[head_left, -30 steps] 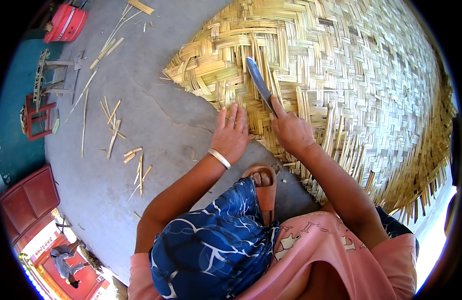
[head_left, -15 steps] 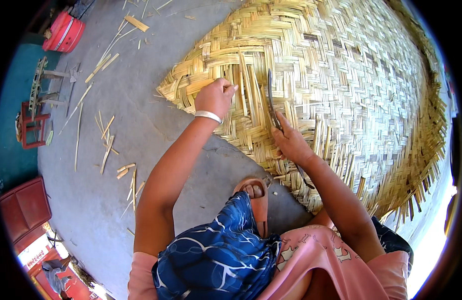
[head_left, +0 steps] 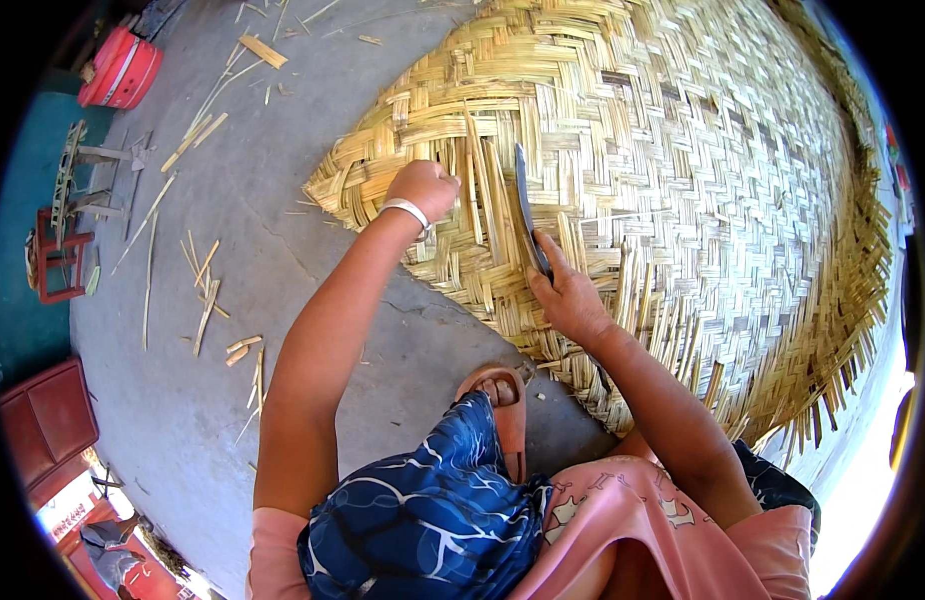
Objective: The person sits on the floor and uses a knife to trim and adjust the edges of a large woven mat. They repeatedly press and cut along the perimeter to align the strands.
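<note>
A large woven mat (head_left: 663,180) of flat yellow-green strips spreads over the floor, its pointed corner at the left. My left hand (head_left: 426,190) is closed over the mat near that corner, wearing a pale band at the wrist; whatever its fingers pinch is hidden. Just right of it, loose strip ends (head_left: 493,190) stand out of the weave. My right hand (head_left: 571,300) grips a long, dark, slightly curved blade (head_left: 524,195). The blade points away from me over the mat, beside those strip ends.
Cut strips (head_left: 208,310) lie scattered on the grey floor at the left. Beyond them are a red stool (head_left: 61,262), a pinkish-red container (head_left: 125,68) and a dark red padded panel (head_left: 49,418). My sandalled foot (head_left: 503,405) stands by the mat's near edge.
The blade has shifted left with my right hand, nearer the loose strip ends, and its slant has changed. My left hand has moved slightly away from me, still closed.
</note>
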A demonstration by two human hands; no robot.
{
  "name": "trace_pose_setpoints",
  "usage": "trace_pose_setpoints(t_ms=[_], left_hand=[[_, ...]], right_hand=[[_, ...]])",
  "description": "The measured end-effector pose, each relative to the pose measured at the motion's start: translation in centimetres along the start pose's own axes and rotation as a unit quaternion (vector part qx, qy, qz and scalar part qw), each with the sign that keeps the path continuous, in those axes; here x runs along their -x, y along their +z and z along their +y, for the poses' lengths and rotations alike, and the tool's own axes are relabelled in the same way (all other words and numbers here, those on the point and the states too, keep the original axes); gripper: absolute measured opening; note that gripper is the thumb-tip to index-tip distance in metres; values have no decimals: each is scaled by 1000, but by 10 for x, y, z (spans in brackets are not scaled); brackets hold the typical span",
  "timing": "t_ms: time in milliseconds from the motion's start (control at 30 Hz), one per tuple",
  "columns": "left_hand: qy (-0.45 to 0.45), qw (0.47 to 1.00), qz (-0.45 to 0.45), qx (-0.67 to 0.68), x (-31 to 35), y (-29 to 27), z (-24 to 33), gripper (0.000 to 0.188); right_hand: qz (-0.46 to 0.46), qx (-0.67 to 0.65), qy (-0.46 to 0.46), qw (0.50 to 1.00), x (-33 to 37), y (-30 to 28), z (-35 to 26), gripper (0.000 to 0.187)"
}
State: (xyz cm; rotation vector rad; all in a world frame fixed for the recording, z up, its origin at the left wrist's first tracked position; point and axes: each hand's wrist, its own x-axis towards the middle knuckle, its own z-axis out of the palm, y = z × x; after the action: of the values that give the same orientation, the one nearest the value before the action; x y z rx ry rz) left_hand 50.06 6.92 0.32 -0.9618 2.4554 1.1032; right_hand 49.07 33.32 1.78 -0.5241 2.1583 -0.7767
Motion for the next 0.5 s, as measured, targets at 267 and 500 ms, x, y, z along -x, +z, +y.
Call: trace_pose_setpoints(t_ms=[267,500], left_hand=[[30,979,169,-107,16,26,6,25],[130,963,216,-92,11,23,-6,26]], right_hand=[[7,12,7,1000,3,-5,-5,62],[7,-67,-39,997,24,-10,-15,60]])
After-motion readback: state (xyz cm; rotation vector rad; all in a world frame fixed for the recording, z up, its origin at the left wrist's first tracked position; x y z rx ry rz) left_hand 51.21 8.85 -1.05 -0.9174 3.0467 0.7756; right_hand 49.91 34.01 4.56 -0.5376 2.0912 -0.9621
